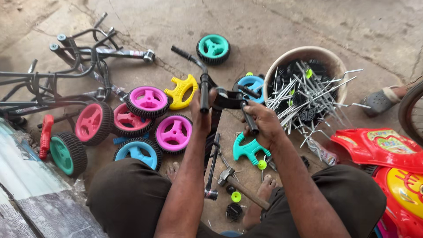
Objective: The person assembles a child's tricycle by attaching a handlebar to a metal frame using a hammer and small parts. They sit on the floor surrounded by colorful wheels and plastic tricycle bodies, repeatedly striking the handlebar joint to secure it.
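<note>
Black handlebar (220, 99) in both hands' grip

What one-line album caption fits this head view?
Both hands, left hand and right hand, grip a black metal handlebar frame above scattered colourful plastic toy wheels.

Just one view here, from a camera on the person's head, tilted steeply down and a bit forward. It sits close above their own forearms and knees, so those fill the bottom of the frame. Further out it takes in the concrete floor (308, 26), which runs up to the top edge.
</note>
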The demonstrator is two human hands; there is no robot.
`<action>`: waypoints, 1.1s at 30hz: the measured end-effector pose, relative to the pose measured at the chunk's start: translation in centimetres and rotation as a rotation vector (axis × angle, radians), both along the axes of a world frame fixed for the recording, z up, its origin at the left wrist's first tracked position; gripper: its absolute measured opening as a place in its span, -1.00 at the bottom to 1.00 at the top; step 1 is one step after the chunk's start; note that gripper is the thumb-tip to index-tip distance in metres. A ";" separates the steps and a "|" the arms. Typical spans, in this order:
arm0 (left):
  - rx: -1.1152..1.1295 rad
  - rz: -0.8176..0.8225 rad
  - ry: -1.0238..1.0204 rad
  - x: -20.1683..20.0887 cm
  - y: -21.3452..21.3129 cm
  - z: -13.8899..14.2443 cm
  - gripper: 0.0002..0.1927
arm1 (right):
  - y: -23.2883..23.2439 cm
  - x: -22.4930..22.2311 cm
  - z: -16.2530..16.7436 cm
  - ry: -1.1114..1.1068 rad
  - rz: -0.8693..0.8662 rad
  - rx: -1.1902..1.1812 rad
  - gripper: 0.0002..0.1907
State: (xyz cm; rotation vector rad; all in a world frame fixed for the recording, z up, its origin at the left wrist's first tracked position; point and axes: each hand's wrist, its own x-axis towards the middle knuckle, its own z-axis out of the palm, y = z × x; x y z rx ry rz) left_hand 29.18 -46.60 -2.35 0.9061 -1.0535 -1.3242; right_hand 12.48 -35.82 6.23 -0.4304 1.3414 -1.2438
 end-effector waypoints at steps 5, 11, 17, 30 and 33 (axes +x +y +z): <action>0.118 0.236 -0.230 -1.2 -1.8 2.9 -0.39 | -1.1 2.2 -0.9 -0.004 0.064 -0.014 -0.46; 0.263 0.071 0.051 -1.4 -1.5 3.7 -0.26 | -1.8 4.7 -0.5 -0.043 -0.028 -0.008 -0.59; 0.334 -0.143 0.353 0.7 -1.9 1.9 -0.47 | -2.3 4.7 0.2 0.012 -0.047 -0.047 -0.56; 0.361 -0.189 0.037 0.5 -1.4 -0.5 -0.42 | -2.5 3.7 -0.8 0.020 -0.093 -0.013 -0.31; 0.325 -0.280 -0.013 0.6 -0.1 -1.9 -0.45 | -2.5 2.9 -1.0 -0.082 -0.122 -0.026 -0.39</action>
